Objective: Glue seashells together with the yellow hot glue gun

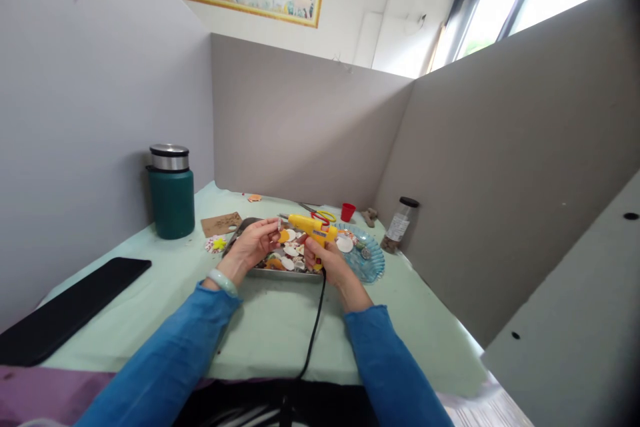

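My right hand (331, 263) is wrapped round the handle of a yellow hot glue gun (313, 227), whose nozzle points left. A black cord runs from its handle down toward the table's front edge. My left hand (255, 243), with a pale bangle (223, 281) at the wrist, pinches a small whitish piece (279, 224) close to the nozzle tip. What exactly the piece is cannot be made out. Below both hands lies a metal tray (287, 275) with many white, orange and brown pieces that look like shells. The hands hide parts of the tray.
A blue scalloped plate (376, 265) with small pieces stands right of the tray. Behind are scissors (327, 216) and a red cup (348, 212). A jar (399, 225) stands at right; a green flask (171, 200), brown card (220, 224) and black mat (75, 307) are at left. Grey partitions (310, 127) surround the table.
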Available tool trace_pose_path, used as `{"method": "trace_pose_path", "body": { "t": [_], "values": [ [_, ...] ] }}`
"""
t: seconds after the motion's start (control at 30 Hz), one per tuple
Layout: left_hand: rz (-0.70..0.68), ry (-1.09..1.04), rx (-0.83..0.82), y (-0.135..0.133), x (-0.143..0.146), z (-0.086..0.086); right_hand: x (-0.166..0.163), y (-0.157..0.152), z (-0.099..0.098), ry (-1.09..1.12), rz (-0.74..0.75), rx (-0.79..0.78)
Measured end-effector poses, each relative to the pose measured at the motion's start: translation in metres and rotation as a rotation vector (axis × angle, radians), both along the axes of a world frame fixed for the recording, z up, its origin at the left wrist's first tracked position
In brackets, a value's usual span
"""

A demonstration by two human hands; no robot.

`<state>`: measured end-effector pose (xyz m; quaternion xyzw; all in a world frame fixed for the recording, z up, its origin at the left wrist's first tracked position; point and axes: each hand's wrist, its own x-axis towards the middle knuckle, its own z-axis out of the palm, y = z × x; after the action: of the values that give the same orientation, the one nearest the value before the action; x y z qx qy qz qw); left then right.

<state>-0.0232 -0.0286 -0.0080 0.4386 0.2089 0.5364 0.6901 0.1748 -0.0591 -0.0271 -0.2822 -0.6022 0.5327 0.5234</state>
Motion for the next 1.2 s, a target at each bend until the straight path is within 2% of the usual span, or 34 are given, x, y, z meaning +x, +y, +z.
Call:
{"method": "trace_pose_path", "body": {
  "t": [0.43, 1.2],
  "values": [
    [-0.046, -0.036, -0.016, 0.0, -0.0015, -0.0003, 0.0, -0.0005, 0.001, -0.078, -0.003, 0.011],
    [-0.028, -0.083, -0.003, 0.0027, -0.0037, -0.0021, -0.0001, -0.0043, 0.0039, -0.104, 0.01, 0.006]
  ]
}}
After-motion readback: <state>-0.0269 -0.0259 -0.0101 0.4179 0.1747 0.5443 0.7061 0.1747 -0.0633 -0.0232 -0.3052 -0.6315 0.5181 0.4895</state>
